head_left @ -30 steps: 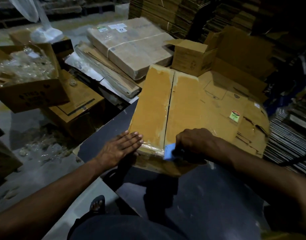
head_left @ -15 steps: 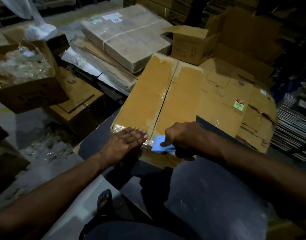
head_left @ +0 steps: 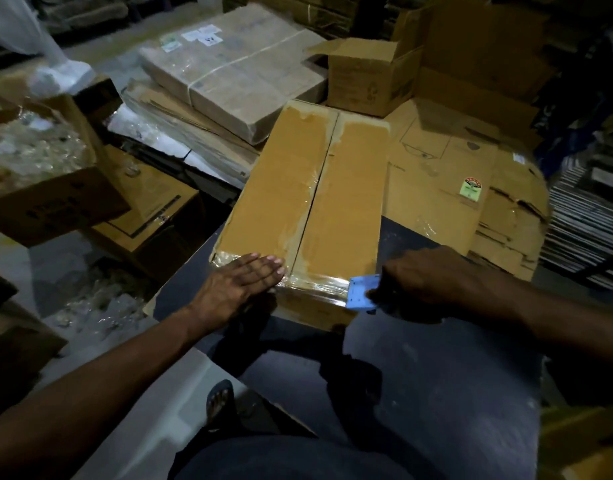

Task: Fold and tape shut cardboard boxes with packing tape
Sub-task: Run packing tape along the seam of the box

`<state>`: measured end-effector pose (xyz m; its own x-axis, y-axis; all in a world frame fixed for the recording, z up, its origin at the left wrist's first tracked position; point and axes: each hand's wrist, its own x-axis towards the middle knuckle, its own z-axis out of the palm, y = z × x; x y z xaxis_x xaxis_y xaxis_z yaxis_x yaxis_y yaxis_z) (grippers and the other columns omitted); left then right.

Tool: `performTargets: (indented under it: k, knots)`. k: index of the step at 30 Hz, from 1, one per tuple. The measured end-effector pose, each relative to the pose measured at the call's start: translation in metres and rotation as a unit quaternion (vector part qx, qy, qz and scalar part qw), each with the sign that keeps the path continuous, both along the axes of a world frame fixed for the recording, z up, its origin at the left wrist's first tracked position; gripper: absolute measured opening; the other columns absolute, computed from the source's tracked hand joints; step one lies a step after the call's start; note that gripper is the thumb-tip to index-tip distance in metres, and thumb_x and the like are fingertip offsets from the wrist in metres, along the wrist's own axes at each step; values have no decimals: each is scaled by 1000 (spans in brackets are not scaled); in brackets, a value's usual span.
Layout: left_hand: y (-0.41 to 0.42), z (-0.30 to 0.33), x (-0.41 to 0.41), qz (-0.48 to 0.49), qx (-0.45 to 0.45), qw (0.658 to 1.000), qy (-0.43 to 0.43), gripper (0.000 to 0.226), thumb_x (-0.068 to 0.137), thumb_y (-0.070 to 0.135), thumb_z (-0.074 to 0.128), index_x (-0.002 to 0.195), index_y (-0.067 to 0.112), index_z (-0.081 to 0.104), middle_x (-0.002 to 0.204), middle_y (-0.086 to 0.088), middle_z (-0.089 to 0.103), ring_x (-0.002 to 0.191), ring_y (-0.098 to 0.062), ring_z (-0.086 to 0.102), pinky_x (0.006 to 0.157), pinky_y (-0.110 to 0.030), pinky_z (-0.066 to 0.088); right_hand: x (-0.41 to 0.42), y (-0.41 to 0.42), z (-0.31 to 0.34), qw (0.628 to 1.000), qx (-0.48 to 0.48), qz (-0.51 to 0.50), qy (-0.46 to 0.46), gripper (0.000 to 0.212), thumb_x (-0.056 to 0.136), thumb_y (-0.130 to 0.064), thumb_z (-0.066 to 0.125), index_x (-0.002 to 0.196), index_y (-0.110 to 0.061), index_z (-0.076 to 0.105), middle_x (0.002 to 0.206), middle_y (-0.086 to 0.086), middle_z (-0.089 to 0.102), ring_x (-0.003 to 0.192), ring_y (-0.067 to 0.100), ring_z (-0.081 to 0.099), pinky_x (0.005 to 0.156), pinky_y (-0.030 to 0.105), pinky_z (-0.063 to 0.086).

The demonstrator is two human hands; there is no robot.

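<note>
A long brown cardboard box [head_left: 281, 188] lies on the dark table [head_left: 436, 375], its two top flaps closed with clear tape along the middle seam. Shiny clear tape [head_left: 319, 284] runs across the near edge. My left hand [head_left: 241, 284] lies flat, fingers straight, pressing the near left corner of the box top. My right hand [head_left: 433, 282] grips a blue tape dispenser [head_left: 362, 292] at the box's near right corner, its blue plate against the taped edge.
Flattened cartons [head_left: 471, 188] lie to the right of the box, and an open small box [head_left: 364, 74] stands behind. Wrapped bundles [head_left: 235, 71] are stacked at the back. An open box of clear plastic [head_left: 38, 168] sits at left. A sandalled foot [head_left: 220, 400] shows below.
My right hand has drawn the blue dispenser rightward along the near edge, from the middle seam to the right corner. My left hand stayed flat on the near left corner.
</note>
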<state>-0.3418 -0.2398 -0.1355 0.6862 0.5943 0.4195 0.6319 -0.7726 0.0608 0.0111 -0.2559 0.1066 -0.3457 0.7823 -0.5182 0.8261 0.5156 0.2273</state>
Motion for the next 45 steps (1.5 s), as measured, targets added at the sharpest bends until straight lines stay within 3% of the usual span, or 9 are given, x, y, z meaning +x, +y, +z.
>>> performTargets:
  k: [5,9,17,26,31,34,37,41,45]
  knots:
    - [-3,23,0,3,-37,998,44,53,117,41,45,166,22,46,173,-1,42,162,-17,37,127,-48,39,5,3,-14,999,13,17,28,29,99,-59,65,104,-30,65,95,-6,66,90,23,70,72,42,61]
    - [-23,55,56,9,4,1000,14,63,106,57,62,154,16,64,166,-7,52,153,-25,51,126,-48,41,7,7,-15,1000,-16,14,19,29,95,-43,76,118,-32,62,115,-3,66,102,25,69,79,45,60]
    - [-25,19,126,-17,-42,999,11,71,106,45,64,164,8,48,173,-9,42,159,-24,43,126,-47,42,26,-5,-5,998,-60,6,36,53,91,-22,76,141,-30,59,136,-3,61,122,26,63,84,41,56]
    - [-24,24,122,-25,-59,998,-9,77,100,42,72,165,10,46,174,-6,40,160,-20,40,124,-48,44,68,-20,-5,995,-50,-50,74,59,89,-23,80,142,-40,59,131,-10,63,99,17,61,63,32,47]
    - [-28,33,122,-30,-84,996,-11,82,95,42,74,165,9,46,174,-6,41,160,-20,40,125,-49,43,101,-33,-4,989,-63,-105,80,73,75,-15,92,136,-46,67,86,-19,53,68,5,54,55,29,46]
    - [-30,40,122,-34,-107,994,1,86,93,42,76,166,9,45,175,-6,39,161,-20,38,125,-49,42,115,-41,-15,985,-53,-135,95,67,70,-18,96,126,-45,70,91,-16,62,73,8,62,65,34,56]
    - [-29,46,121,-37,-136,990,17,90,91,41,78,167,10,42,176,-5,37,163,-18,35,126,-50,41,118,-42,-24,981,-59,-141,115,58,84,-20,87,131,-46,68,87,-20,60,71,-1,58,61,31,46]
    - [-29,58,121,-31,-158,986,36,90,91,42,79,168,16,42,176,0,37,163,-14,34,126,-49,42,107,-31,-46,989,-58,-99,93,70,80,-15,79,139,-49,64,132,-18,62,119,16,60,82,37,56]
    - [-33,71,126,-12,-166,985,45,84,91,49,75,165,17,48,173,2,42,161,-11,37,122,-39,47,91,-21,-62,983,-58,-105,137,46,87,-21,83,129,-34,71,116,-12,68,103,15,63,79,32,50]
